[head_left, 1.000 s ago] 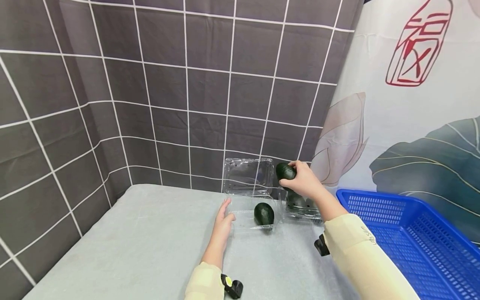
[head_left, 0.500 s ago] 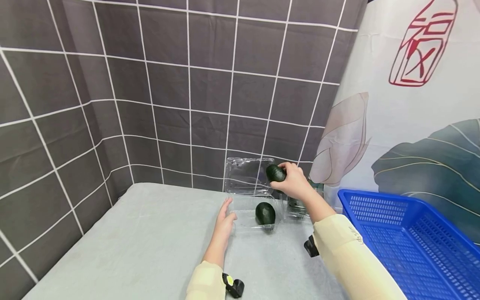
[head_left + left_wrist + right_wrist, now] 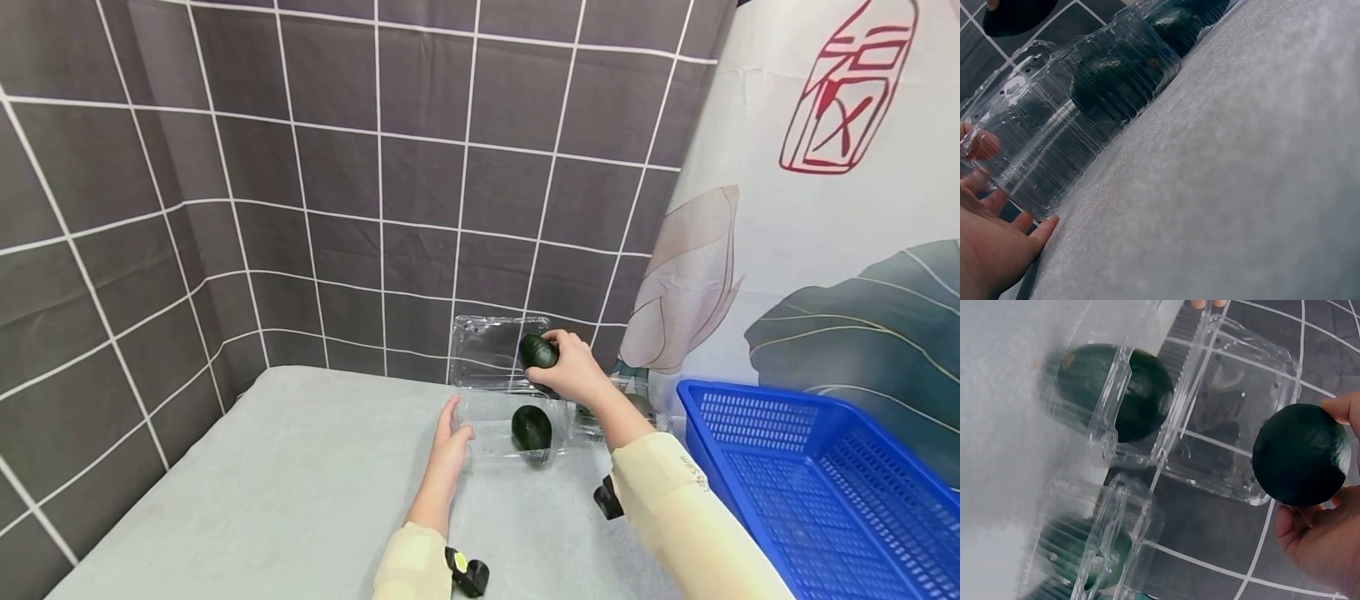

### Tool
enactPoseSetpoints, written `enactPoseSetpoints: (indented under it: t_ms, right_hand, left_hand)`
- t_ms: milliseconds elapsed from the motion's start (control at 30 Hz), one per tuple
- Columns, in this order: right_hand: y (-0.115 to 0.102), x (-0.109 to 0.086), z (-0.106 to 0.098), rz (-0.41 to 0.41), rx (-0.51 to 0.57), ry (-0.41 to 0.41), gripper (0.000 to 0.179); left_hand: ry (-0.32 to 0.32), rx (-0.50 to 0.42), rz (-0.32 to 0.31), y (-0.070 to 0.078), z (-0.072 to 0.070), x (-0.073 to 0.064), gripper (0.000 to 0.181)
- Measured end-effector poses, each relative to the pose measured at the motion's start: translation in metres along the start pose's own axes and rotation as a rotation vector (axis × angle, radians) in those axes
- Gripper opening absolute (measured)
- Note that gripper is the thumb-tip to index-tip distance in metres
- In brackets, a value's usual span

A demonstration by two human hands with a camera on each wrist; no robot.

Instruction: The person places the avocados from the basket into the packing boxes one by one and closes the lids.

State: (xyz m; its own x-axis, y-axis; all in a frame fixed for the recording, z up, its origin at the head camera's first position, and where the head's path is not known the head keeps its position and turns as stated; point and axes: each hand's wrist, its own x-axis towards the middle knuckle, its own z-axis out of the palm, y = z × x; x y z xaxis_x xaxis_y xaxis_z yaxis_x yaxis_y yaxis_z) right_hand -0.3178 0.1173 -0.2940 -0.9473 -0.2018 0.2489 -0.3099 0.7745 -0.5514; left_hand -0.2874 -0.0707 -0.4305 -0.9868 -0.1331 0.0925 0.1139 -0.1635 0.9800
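Note:
My right hand (image 3: 573, 367) grips a dark green avocado (image 3: 538, 351) between thumb and fingers, up off the table. It hangs above the right part of an opened clear plastic clamshell container (image 3: 487, 429), near the raised lid (image 3: 483, 350). Inside the container's right half lies another avocado (image 3: 532, 427). At the container's left end, my left hand (image 3: 448, 446) holds the side wall, its thumb over the rim and its other fingers along the outside. In the right wrist view, the held avocado (image 3: 1300, 455) is well apart from the avocado (image 3: 1116, 390) in the container.
A second clear plastic container (image 3: 1094, 562) holding dark green fruit stands just right of the first, partly hidden behind my right forearm. A blue plastic basket (image 3: 750, 392) sits at the right. Grey cloth (image 3: 315, 467) covers the table; a tiled-pattern curtain (image 3: 420, 167) hangs behind.
My right hand has carried the avocado left and slightly down, from over the second container to over the opened one. My left hand stays at the container's left end.

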Motion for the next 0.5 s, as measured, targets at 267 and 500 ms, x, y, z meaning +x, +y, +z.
enactPoseSetpoints:
  t_ms: [267, 500]
  right_hand:
    - [-0.003, 0.001, 0.012, 0.016, 0.058, -0.032, 0.061]
    - [-0.009, 0.001, 0.028, 0.048, 0.103, -0.058, 0.062]
  left_hand:
    - [-0.006, -0.021, -0.012, 0.004, -0.001, -0.002, 0.067]
    - [-0.029, -0.003, -0.009, 0.004, -0.001, -0.001, 0.054]
